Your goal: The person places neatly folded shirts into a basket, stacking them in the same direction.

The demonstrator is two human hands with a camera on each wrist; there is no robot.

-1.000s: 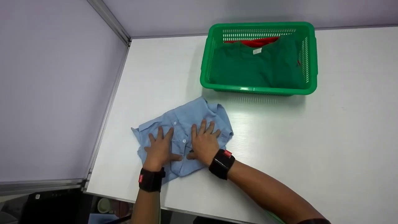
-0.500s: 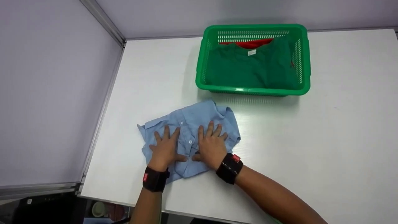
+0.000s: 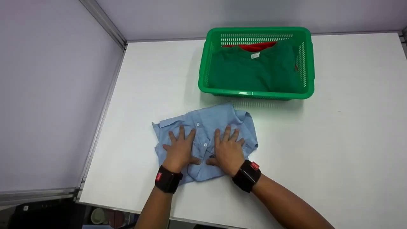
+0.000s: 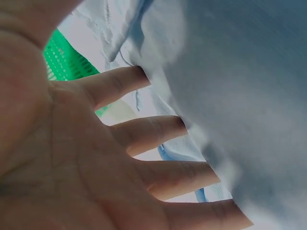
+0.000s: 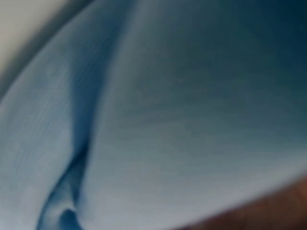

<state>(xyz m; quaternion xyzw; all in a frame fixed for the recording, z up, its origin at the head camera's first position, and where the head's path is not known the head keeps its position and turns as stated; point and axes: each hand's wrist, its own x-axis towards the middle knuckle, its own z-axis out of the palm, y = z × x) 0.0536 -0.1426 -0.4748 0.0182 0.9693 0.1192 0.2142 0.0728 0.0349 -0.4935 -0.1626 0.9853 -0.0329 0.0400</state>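
A light blue button-up shirt [image 3: 216, 117] lies bunched and partly folded on the white table, its button strip running between the two hands. My left hand [image 3: 180, 151] rests on its left half with the fingers spread. In the left wrist view the straight fingers [image 4: 148, 134] reach to the blue cloth. On the other half lies my right hand [image 3: 228, 152], also spread, its thumb pointing toward the left thumb. Blue fabric [image 5: 192, 120] fills most of the right wrist view, and only a sliver of that hand [image 5: 259, 211] shows at the bottom corner.
Behind the shirt stands a green plastic basket [image 3: 254, 94] holding a dark green garment [image 3: 251, 73] and a red one [image 3: 257, 47]. A grey panel [image 3: 57, 95] borders the white table [image 3: 349, 143] on the left. The table's front edge runs below the wrists.
Both hands and the shirt have shifted to the right in the head view, toward below the basket, while the basket has drifted slightly left. The hands stay spread on the cloth.
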